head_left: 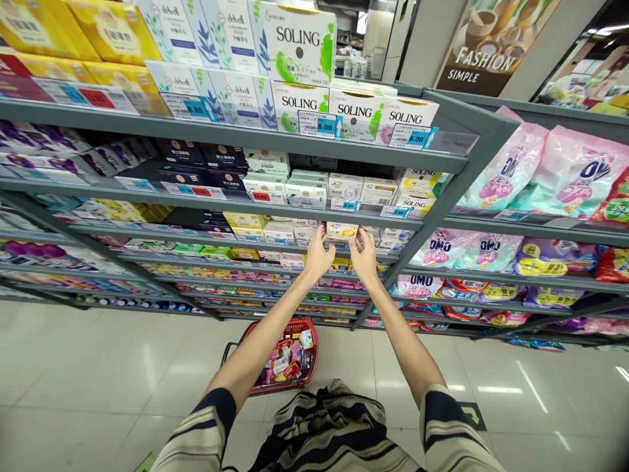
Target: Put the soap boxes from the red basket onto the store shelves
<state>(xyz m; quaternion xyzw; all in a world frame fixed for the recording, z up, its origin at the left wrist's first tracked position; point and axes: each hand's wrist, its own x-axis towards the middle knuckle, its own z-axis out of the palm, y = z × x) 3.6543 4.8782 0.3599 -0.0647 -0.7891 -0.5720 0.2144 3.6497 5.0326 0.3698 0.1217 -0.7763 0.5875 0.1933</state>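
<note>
Both my arms reach forward to a shelf of boxed soaps. Between my hands is a small white and yellow soap box [343,231], just under the edge of the shelf above it. My left hand [319,252] grips its left end, with the thumb apart from the fingers. At the right end, my right hand [363,252] has its fingers against the box's side. Other soap boxes [280,234] sit on the same shelf to the left. Above them stand white boxes [345,187] behind price tags.
A red shopping basket [314,357] with many small packs stands on the floor below my left arm. SOLING boxes [299,46] are stacked on the top shelf. Bags of OMO detergent [511,164] fill the shelves to the right. Grey shelf edges [246,134] jut out above my hands.
</note>
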